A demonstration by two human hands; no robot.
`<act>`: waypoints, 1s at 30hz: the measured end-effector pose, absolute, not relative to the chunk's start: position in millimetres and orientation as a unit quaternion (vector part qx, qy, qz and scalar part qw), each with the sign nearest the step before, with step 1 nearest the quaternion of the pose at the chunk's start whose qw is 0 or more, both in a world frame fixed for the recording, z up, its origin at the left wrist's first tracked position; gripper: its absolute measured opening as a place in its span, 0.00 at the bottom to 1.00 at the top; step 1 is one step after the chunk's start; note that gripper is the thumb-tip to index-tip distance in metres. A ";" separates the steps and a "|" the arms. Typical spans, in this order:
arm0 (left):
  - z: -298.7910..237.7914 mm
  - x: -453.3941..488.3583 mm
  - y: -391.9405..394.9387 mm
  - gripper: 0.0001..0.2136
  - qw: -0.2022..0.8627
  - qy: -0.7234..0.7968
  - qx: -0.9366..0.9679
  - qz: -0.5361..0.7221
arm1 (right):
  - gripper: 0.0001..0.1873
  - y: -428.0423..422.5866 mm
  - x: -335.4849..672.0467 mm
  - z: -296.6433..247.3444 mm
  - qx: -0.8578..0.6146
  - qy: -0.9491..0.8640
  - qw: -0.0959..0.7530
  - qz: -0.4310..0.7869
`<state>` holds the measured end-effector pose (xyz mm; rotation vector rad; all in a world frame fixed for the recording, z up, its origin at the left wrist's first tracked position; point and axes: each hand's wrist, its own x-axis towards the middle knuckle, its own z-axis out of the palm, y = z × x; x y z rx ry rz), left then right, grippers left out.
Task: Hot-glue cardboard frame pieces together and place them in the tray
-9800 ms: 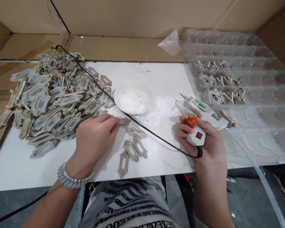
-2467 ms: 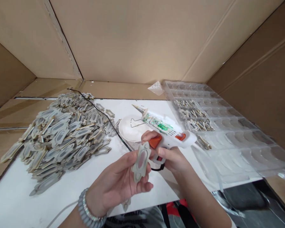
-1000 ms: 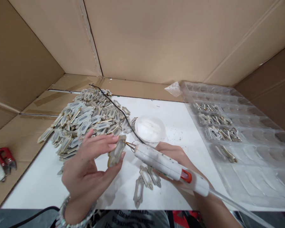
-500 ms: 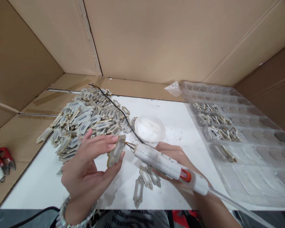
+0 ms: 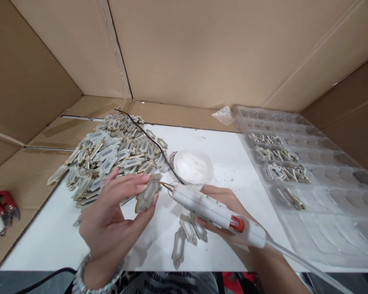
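Observation:
In the head view my left hand (image 5: pixel 110 218) pinches a small flat grey plaque (image 5: pixel 147 195) with a tan edge and scalloped outline between thumb and fingers. My right hand (image 5: pixel 222 200) is wrapped round a white corded pen tool (image 5: pixel 202 204) that looks like a soldering iron, with a red switch. Its thin metal tip meets the upper right end of the plaque; a fine wire loop hangs near the tip. Below the tool, several similar frame-shaped pieces (image 5: pixel 178 248) lie on the white board. A big heap of such pieces (image 5: pixel 107 153) lies behind my left hand.
A shallow white dish (image 5: pixel 193 165) with white material stands behind the tool. To the right lies a clear compartment tray (image 5: pixel 328 200), some compartments holding pieces. Red-handled snips (image 5: pixel 6 206) lie far left. A black cord (image 5: pixel 155 141) crosses the heap. Cardboard walls (image 5: pixel 208 53) enclose the board.
The plaque has shifted slightly left and turned its face more upward in my left hand. The pen tool has moved a little left along with it, its tip staying at the plaque's end.

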<state>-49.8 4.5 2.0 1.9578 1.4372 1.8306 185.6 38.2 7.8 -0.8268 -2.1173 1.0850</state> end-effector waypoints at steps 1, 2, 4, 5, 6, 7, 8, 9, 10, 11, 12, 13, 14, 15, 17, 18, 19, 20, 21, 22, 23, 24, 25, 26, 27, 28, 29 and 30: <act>2.3 -49.9 4.5 0.17 0.050 0.471 0.645 0.600 | 0.19 38.4 185.4 7.8 -0.311 -0.800 0.309 0.410; 2.6 -50.0 4.6 0.17 0.047 0.469 0.647 0.599 | 0.19 38.5 185.3 7.9 -0.309 -0.800 0.310 0.411; 3.0 -50.3 4.8 0.17 0.038 0.469 0.650 0.596 | 0.19 38.7 185.3 8.3 -0.311 -0.800 0.309 0.410; 3.1 -50.7 4.9 0.17 0.033 0.470 0.651 0.595 | 0.19 38.8 185.3 8.7 -0.313 -0.800 0.306 0.409; 3.1 -51.2 5.0 0.17 0.031 0.471 0.652 0.593 | 0.19 38.9 185.3 9.4 -0.314 -0.802 0.305 0.408; 3.0 -51.9 5.0 0.17 0.029 0.471 0.653 0.592 | 0.20 39.0 185.2 10.1 -0.313 -0.803 0.303 0.406; 3.0 -52.8 4.9 0.17 0.027 0.470 0.654 0.592 | 0.20 39.0 185.2 11.0 -0.313 -0.804 0.302 0.405; 3.0 -53.9 4.8 0.17 0.027 0.470 0.657 0.589 | 0.20 39.1 185.1 11.9 -0.316 -0.803 0.301 0.407; 3.1 -54.9 4.7 0.17 0.027 0.468 0.660 0.587 | 0.20 39.1 185.0 12.7 -0.319 -0.801 0.298 0.410; 3.4 -55.7 4.5 0.18 0.029 0.464 0.665 0.584 | 0.19 39.0 184.9 13.2 -0.326 -0.796 0.295 0.417; 3.8 -56.2 4.2 0.18 0.033 0.456 0.672 0.583 | 0.18 38.9 184.8 13.4 -0.334 -0.788 0.293 0.427; 4.2 -56.5 4.0 0.17 0.043 0.446 0.681 0.579 | 0.17 38.8 184.7 13.2 -0.344 -0.777 0.295 0.437; 4.6 -56.4 3.8 0.17 0.060 0.436 0.692 0.572 | 0.16 38.7 184.8 12.5 -0.354 -0.765 0.302 0.445; 4.8 -56.2 3.6 0.16 0.083 0.429 0.700 0.565 | 0.15 38.7 184.9 11.5 -0.366 -0.753 0.312 0.449; 3.9 -56.3 3.7 0.14 0.136 0.446 0.693 0.550 | 0.15 39.1 185.8 9.0 -0.393 -0.735 0.332 0.442; 2.7 -57.1 4.3 0.13 0.156 0.469 0.680 0.542 | 0.15 39.5 186.5 7.7 -0.406 -0.729 0.338 0.435; 0.9 -58.9 5.5 0.12 0.162 0.496 0.666 0.533 | 0.15 40.0 187.4 6.8 -0.419 -0.724 0.341 0.428; -1.4 -61.7 7.3 0.12 0.152 0.525 0.654 0.522 | 0.14 40.7 188.3 6.1 -0.429 -0.720 0.345 0.422; -4.2 -65.5 9.9 0.12 0.128 0.552 0.649 0.507 | 0.14 41.3 189.3 5.9 -0.436 -0.717 0.348 0.419; -7.4 -70.4 13.2 0.12 0.097 0.573 0.650 0.490 | 0.13 41.8 190.1 6.0 -0.440 -0.714 0.352 0.417; -10.6 -76.0 17.1 0.12 0.064 0.587 0.655 0.471 | 0.12 42.1 190.9 6.4 -0.443 -0.711 0.354 0.417; -13.8 -82.0 21.3 0.12 0.037 0.597 0.661 0.453 | 0.12 42.3 191.5 7.0 -0.445 -0.708 0.355 0.419; -16.8 -88.0 25.6 0.12 0.016 0.604 0.667 0.436 | 0.12 42.4 191.9 7.7 -0.447 -0.705 0.355 0.421; -19.3 -93.6 29.7 0.12 -0.004 0.610 0.674 0.416 | 0.12 42.4 192.3 8.4 -0.446 -0.703 0.355 0.425; -21.4 -98.3 33.2 0.12 -0.029 0.617 0.680 0.395 | 0.12 42.3 192.6 8.9 -0.445 -0.701 0.355 0.430; -22.9 -101.8 36.0 0.11 -0.054 0.624 0.684 0.375 | 0.13 42.3 193.0 9.2 -0.441 -0.701 0.354 0.434; -23.8 -104.0 37.9 0.10 -0.079 0.630 0.686 0.356 | 0.14 42.3 193.3 9.2 -0.437 -0.701 0.354 0.438; -24.2 -104.9 39.1 0.09 -0.101 0.634 0.686 0.343 | 0.14 42.3 193.6 9.0 -0.434 -0.701 0.351 0.443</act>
